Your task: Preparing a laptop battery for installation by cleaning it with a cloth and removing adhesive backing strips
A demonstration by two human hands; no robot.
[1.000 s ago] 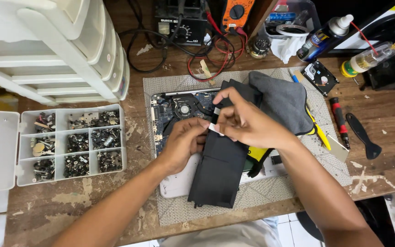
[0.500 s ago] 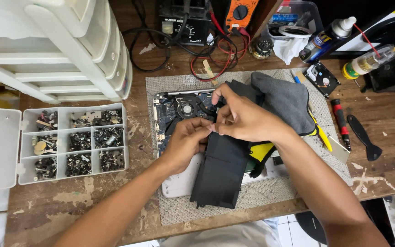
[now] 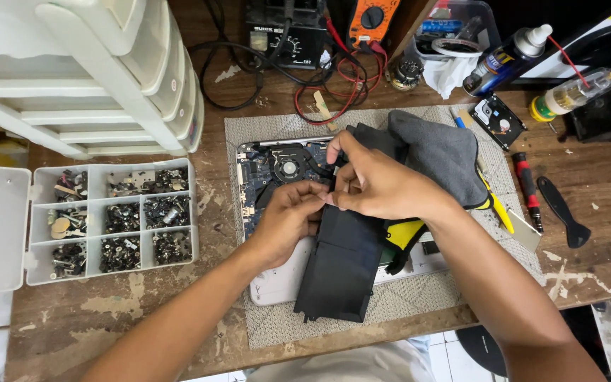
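An opened white laptop (image 3: 277, 283) lies on a grey mat, its blue circuit board and round fan (image 3: 288, 168) exposed. A flat black battery pack (image 3: 341, 262) rests tilted across its lower half. My left hand (image 3: 288, 219) and my right hand (image 3: 376, 185) meet at the battery's top edge, fingers pinched together over the battery's top edge where it meets the board. What the fingertips hold is hidden. A grey cloth (image 3: 436, 152) lies behind my right hand, and something yellow and black (image 3: 401, 237) lies beneath my right wrist.
A clear box of sorted screws (image 3: 118, 219) stands open at left, below white drawers (image 3: 86, 78). A red-handled screwdriver (image 3: 525, 184), black pry tool (image 3: 563, 212), hard drive (image 3: 500, 120), spray can (image 3: 507, 60) and bottle (image 3: 574, 92) lie at right. A multimeter (image 3: 369, 18) with red leads sits behind.
Both hands have drawn closer together at the battery's top edge; the small white piece seen between the fingers a second ago is now hidden. The battery has barely shifted.
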